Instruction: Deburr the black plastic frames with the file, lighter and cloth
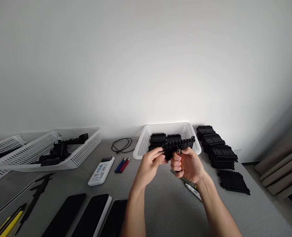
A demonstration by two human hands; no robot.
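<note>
My left hand (151,164) pinches the left end of a black plastic panel (170,149) with knobbed edges, held up and tilted above the table. Closed around an orange lighter (181,160), my right hand (191,166) keeps the lighter's metal top close against the panel's lower edge. I cannot make out a flame. Behind the panel stands a white basket (141,144) with similar black panels (158,137) inside. Under my right hand lies a white marker (193,191), partly covered.
Black panels (216,146) are stacked at right, with a single panel (234,182) in front. Leftward lie two lighters (122,165), a power bank (101,171), a black cable (122,144), phones (91,217), calipers (37,197), yellow cutters (11,223) and a basket (81,156) of black parts.
</note>
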